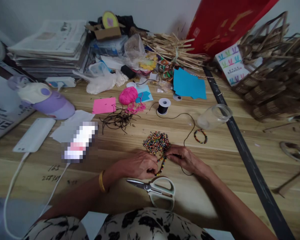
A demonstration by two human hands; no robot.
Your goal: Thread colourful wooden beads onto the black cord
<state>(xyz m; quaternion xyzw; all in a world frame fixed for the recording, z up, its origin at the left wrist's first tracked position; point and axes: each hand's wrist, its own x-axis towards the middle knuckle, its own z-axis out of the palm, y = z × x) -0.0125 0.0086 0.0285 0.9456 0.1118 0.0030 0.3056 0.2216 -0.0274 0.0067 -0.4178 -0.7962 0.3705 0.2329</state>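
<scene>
A string of colourful beads (161, 166) hangs in a curve between my two hands. My left hand (143, 165), with a gold bangle (102, 181) on the wrist, is closed on its lower left end. My right hand (182, 156) pinches the upper end, where black cord shows. Just beyond my fingers lies a pile of loose multicoloured beads (156, 142). Black cord (194, 124) runs from a white spool (163, 106) towards my right hand. Scissors (156, 191) with pale handles rest close to me, below my left hand. A finished-looking bead ring (200, 136) lies to the right.
A clear jar (213, 116) lies at the right, near a black strip (240, 143). Black cord scraps (118, 119), pink yarn (128, 95) and a lit phone (80, 141) are to the left. Brown baskets (272, 83) crowd the right; stacked newspapers (50, 41) stand back left.
</scene>
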